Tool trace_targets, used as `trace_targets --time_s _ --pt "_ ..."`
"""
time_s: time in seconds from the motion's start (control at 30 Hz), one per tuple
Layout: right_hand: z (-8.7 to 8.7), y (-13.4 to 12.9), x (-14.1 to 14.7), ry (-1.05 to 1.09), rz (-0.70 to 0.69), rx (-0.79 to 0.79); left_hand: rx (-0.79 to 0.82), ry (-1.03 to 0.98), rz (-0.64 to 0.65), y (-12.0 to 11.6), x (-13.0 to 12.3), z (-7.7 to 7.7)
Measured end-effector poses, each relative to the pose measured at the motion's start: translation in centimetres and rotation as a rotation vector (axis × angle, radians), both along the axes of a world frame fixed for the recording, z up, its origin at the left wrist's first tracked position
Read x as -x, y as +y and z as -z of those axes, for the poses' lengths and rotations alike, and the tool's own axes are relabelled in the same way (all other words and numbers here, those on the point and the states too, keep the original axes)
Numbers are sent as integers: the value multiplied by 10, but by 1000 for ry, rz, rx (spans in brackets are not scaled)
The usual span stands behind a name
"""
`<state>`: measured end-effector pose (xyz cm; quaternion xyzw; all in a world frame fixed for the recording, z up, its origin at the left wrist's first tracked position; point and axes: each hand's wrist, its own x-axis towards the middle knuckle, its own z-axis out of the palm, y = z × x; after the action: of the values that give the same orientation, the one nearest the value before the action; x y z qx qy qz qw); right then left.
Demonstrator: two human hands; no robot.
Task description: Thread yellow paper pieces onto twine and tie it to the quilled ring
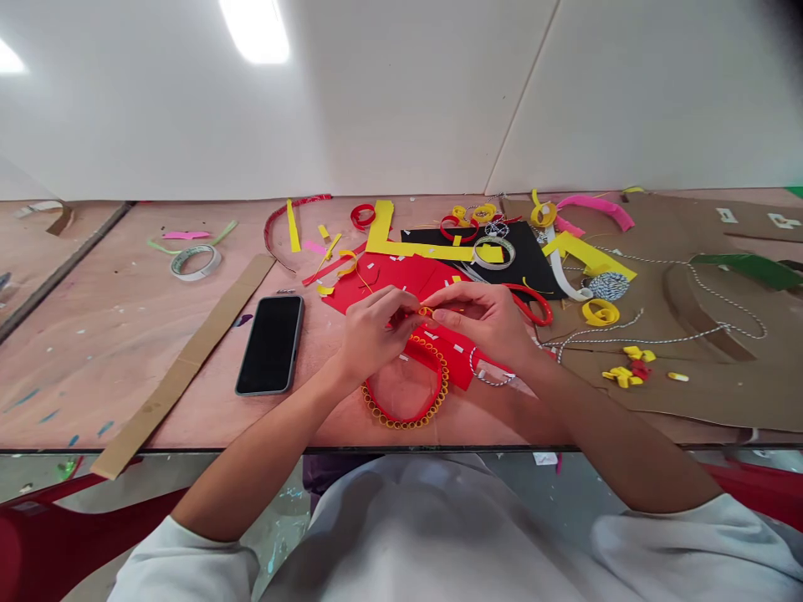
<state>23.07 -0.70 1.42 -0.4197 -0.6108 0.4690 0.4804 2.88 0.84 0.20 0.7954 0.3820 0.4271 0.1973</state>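
Note:
My left hand (384, 328) is closed, its fingers pinched at the top of a red paper band (401, 418) bent into a loop. Small yellow paper coils (444, 380) line the outside of that loop, which lies on the table below my hands. Between the fingertips of both hands sits a yellow paper coil (426, 312). My right hand (486, 319) pinches it from the right with thumb and forefinger. The fingers hide part of the band's top. Red paper sheets (401, 276) lie under and behind my hands.
A phone (269, 344) and a cardboard strip (188, 359) lie left. Tape rolls (196, 262), yellow paper (380, 226) and black paper (533, 259) are farther back. At right are striped string (658, 333), folded yellow pieces (622, 376) and brown cardboard (740, 376). A white wall (401, 100) stands behind.

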Motion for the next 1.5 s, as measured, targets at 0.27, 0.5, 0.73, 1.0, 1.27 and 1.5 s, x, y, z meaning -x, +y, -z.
trace_targets --time_s 0.27,0.5,0.73,1.0,1.27,1.5 --pt "1 -1 0 -2 -27 28 -14 1 4 0 -1 -1" --pt "0 -2 -2 11 -56 7 -109 22 20 1 0 0" --pt "1 -2 -1 29 -53 -18 -245 32 39 4 0 2" --pt "4 -2 -3 -1 -60 -36 -280 61 29 3 0 5" --pt "7 -2 -4 50 -92 4 -266 22 2 3 0 3" --pt "9 -1 -3 140 -123 68 -232 0 -1 2 -1 -1"
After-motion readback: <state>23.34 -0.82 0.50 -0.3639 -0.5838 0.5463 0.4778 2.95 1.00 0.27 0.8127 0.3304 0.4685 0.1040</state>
